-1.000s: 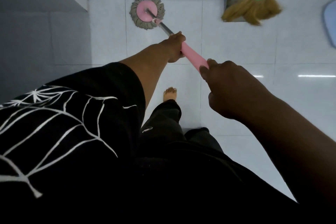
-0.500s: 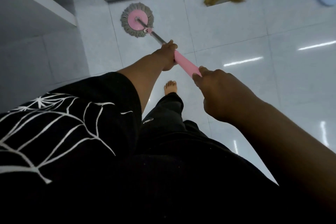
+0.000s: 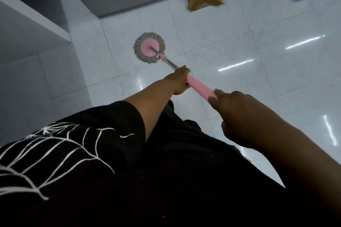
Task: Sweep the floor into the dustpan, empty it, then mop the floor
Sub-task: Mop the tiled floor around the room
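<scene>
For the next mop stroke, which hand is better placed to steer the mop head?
Probably the left. The left hand grips the pink handle lower down, nearer the mop head; the right hand holds the handle's upper end, better for pushing than steering.

2 arms extended forward; left grip [image 3: 180, 81] ahead, right grip [image 3: 238, 114] nearer, both curled round mop handle [image 3: 200, 88].
</scene>
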Motion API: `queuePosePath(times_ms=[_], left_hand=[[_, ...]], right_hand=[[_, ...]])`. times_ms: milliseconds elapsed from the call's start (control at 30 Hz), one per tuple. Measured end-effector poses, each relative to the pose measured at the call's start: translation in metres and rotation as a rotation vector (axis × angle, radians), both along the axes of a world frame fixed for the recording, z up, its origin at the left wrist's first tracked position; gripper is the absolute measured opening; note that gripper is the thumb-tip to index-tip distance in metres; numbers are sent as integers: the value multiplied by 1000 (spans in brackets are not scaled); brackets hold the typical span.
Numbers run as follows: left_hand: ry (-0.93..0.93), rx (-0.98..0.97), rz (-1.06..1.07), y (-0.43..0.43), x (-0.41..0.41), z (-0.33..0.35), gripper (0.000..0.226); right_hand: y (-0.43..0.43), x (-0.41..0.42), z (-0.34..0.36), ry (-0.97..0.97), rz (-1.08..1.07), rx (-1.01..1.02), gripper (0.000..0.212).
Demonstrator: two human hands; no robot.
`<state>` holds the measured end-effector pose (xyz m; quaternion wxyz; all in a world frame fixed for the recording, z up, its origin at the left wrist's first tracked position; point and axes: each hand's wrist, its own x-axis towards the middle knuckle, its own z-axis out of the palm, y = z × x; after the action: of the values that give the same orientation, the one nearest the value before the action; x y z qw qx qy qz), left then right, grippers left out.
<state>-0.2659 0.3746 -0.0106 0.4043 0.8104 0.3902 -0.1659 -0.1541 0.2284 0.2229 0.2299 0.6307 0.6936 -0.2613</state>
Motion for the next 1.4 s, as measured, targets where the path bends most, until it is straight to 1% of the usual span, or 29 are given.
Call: queuePosePath(times_ms=[67, 167, 400, 667, 833, 1000, 1133, 1300, 1400], left_hand=[[3, 3, -8, 6, -1, -2, 61], [37, -13, -12, 25, -5, -7, 66], [74, -30, 9, 126, -35, -24, 69], [89, -15, -8, 255, -51, -34, 69], [117, -5, -39, 299, -52, -33, 70], [121, 0, -58, 301, -50, -32, 69], [137, 8, -76, 275, -47, -28, 69], [103, -4, -110, 200, -41, -15, 68], [77, -25, -128, 143, -36, -8, 67]], right_hand=[[5, -2, -2, -1, -12, 10, 43], [23, -10, -7, 9, -38, -8, 49], [119, -46, -25, 40, -42, -35, 56], [240, -66, -39, 87, -95, 30, 51], [277, -69, -49, 115, -136, 73, 48], [272, -68, -52, 116, -148, 105, 50], [243, -69, -52, 104, -160, 116, 51], [170, -69, -40, 67, -188, 110, 41], [115, -70, -31, 35, -213, 90, 40]])
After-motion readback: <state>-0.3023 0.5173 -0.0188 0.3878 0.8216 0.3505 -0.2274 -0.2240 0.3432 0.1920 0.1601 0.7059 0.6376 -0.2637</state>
